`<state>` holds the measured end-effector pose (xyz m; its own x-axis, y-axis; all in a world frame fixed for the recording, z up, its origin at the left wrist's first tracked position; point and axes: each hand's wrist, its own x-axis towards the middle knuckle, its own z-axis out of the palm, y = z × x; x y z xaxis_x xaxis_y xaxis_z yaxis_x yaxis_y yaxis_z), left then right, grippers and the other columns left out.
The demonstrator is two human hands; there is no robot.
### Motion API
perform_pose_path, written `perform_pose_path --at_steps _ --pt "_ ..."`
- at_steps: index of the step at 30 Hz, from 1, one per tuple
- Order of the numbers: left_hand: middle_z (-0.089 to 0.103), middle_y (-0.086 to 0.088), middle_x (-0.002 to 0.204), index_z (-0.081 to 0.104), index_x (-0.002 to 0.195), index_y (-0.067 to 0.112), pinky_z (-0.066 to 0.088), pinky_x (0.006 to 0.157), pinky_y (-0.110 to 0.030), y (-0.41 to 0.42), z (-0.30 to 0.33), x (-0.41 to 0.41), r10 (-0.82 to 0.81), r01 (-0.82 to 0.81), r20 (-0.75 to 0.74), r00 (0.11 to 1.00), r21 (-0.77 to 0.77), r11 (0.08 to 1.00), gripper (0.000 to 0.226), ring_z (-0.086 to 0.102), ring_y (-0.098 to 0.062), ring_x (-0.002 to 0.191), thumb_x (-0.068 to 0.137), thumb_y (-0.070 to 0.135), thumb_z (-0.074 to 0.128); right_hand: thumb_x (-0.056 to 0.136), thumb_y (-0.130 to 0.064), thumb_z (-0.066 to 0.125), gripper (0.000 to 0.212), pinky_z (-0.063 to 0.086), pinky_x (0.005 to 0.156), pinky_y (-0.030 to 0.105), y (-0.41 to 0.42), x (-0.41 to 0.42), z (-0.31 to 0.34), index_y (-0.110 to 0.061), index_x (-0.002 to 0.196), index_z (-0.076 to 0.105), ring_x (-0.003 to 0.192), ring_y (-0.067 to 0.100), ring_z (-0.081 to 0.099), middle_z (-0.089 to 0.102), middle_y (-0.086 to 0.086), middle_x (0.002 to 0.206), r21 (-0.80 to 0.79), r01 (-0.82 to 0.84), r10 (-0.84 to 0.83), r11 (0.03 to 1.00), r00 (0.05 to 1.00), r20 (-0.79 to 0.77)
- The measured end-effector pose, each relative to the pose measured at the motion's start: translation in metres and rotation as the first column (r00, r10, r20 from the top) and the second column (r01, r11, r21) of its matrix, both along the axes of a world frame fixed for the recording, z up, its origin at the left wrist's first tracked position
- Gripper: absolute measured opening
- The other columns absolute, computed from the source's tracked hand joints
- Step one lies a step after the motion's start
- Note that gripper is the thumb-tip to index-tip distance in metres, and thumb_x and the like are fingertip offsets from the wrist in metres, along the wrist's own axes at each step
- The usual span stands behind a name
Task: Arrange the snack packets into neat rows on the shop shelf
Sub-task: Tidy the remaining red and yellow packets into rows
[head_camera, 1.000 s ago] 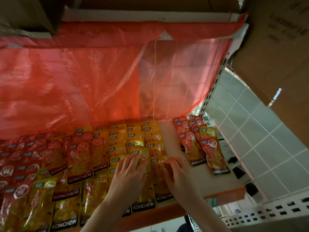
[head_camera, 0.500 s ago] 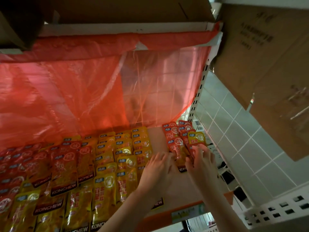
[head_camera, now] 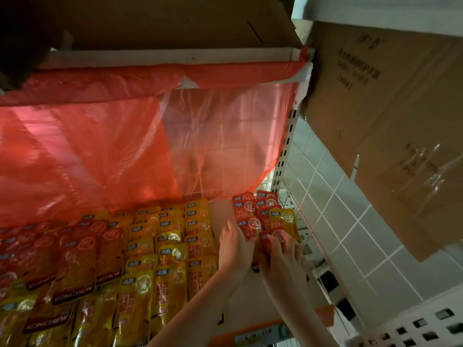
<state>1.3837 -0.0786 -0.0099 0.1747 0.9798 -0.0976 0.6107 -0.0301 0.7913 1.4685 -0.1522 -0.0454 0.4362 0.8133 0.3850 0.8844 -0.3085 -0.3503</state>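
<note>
Red packets [head_camera: 246, 219] are what both hands are on right now, over at the right end of the shelf [head_camera: 221, 209]. Left hand [head_camera: 234, 246] lies with its fingers reaching forward onto the lower edge of the left stack of red ones, thumb side up against a packet, so it looks more like pressing and nudging than a real grip. Right hand [head_camera: 280, 256] sits just beside it, fingers spread and bent down over the front red packets of the second stack; can't honestly tell if anything is pinched under there. The two hands are pretty much touching each other at the wrists.

One yellow packet [head_camera: 285, 220] lies on top of the right red stack, a bit tilted, just beyond the right fingertips. A strip of bare shelf separates this little cluster from the big batch: yellow packets [head_camera: 172, 249] in overlapping columns right next to the left forearm, then darker red packets [head_camera: 75, 256] with KONCHEW on the bottom further left.

Behind everything hangs a red plastic sheet [head_camera: 100, 151], partly see-through on its right half. Cardboard boxes [head_camera: 390, 126] sit above and off to the right, a white slotted shelf post [head_camera: 284, 156] runs up the right side, and white wall tiles [head_camera: 350, 236] show past it.
</note>
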Motion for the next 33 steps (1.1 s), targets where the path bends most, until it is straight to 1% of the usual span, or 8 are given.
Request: perform_pose_path --at_steps 10,14,18,21,24,27,31,33 --pt "0.068 0.004 0.094 0.061 0.105 0.017 0.057 0.075 -0.030 -0.001 0.001 -0.004 0.076 -0.072 0.176 0.981 -0.031 0.997 0.026 0.065 -0.011 0.087 0.080 0.022 0.070 0.083 -0.036 0.036 0.043 0.050 0.086 0.046 0.000 0.003 -0.002 -0.016 0.115 0.057 0.111 0.030 0.051 0.054 0.009 0.122 0.009 -0.029 0.030 1.000 0.994 -0.101" --pt "0.067 0.001 0.088 0.061 0.095 0.016 0.057 0.062 -0.028 -0.004 0.007 -0.011 0.183 -0.175 0.193 0.964 -0.060 0.983 0.013 0.065 -0.011 0.076 0.087 0.026 0.061 0.093 -0.032 0.051 0.031 0.039 0.088 0.029 0.000 0.005 0.000 -0.015 0.119 0.054 0.110 0.021 0.046 0.052 0.004 0.124 0.135 -0.051 0.084 0.990 0.964 -0.253" --pt "0.064 0.002 0.085 0.055 0.087 0.021 0.051 0.055 -0.020 -0.013 0.013 -0.017 0.207 -0.194 0.176 0.962 -0.088 0.977 0.007 0.064 -0.010 0.072 0.092 0.027 0.055 0.083 -0.055 0.049 0.047 0.037 0.082 0.018 -0.004 0.006 0.014 -0.022 0.115 0.055 0.106 0.008 0.046 0.052 -0.006 0.117 0.284 -0.050 0.192 0.957 0.846 -0.497" --pt "0.061 0.001 0.089 0.049 0.090 0.022 0.052 0.055 -0.022 -0.023 0.012 -0.019 0.236 -0.223 0.158 0.959 -0.096 0.970 0.006 0.061 -0.010 0.073 0.094 0.026 0.049 0.082 -0.058 0.045 0.039 0.043 0.072 0.010 -0.006 0.006 0.016 -0.034 0.112 0.050 0.104 -0.007 0.047 0.050 -0.015 0.112 0.306 -0.095 0.267 0.947 0.762 -0.590" --pt "0.058 0.000 0.089 0.047 0.101 0.015 0.040 0.043 -0.012 -0.033 0.015 -0.020 0.242 -0.210 0.204 0.948 -0.169 0.963 0.009 0.058 -0.009 0.071 0.097 0.022 0.042 0.086 -0.050 0.044 0.030 0.051 0.082 0.023 -0.005 0.003 0.010 -0.033 0.109 0.053 0.107 0.010 0.053 0.054 -0.004 0.114 0.351 -0.165 0.366 0.921 0.673 -0.643" --pt "0.060 -0.003 0.092 0.046 0.110 0.012 0.042 0.044 -0.012 -0.043 0.021 -0.022 0.273 -0.188 0.335 0.902 -0.267 0.945 0.015 0.061 -0.013 0.075 0.098 0.019 0.039 0.088 -0.049 0.043 0.021 0.047 0.091 0.028 -0.003 -0.008 0.012 -0.039 0.104 0.052 0.111 0.012 0.052 0.052 -0.004 0.118 0.328 -0.246 0.408 0.912 0.622 -0.669" --pt "0.064 -0.004 0.093 0.047 0.108 0.015 0.048 0.057 -0.017 -0.052 0.029 -0.030 0.294 -0.157 0.495 0.818 -0.299 0.941 0.025 0.065 -0.014 0.080 0.096 0.037 0.043 0.091 -0.022 0.056 0.019 0.053 0.077 0.020 -0.003 -0.017 0.018 -0.036 0.103 0.052 0.105 0.016 0.058 0.053 -0.002 0.116 0.337 -0.320 0.463 0.886 0.554 -0.691" --pt "0.066 -0.005 0.095 0.049 0.109 0.013 0.050 0.060 -0.016 -0.056 0.030 -0.036 0.228 -0.110 0.534 0.814 -0.245 0.963 0.040 0.067 -0.013 0.081 0.089 0.047 0.046 0.084 -0.035 0.058 0.022 0.054 0.074 0.020 -0.005 -0.018 0.020 -0.035 0.106 0.051 0.100 0.015 0.060 0.054 -0.004 0.112 0.349 -0.304 0.462 0.886 0.538 -0.705"
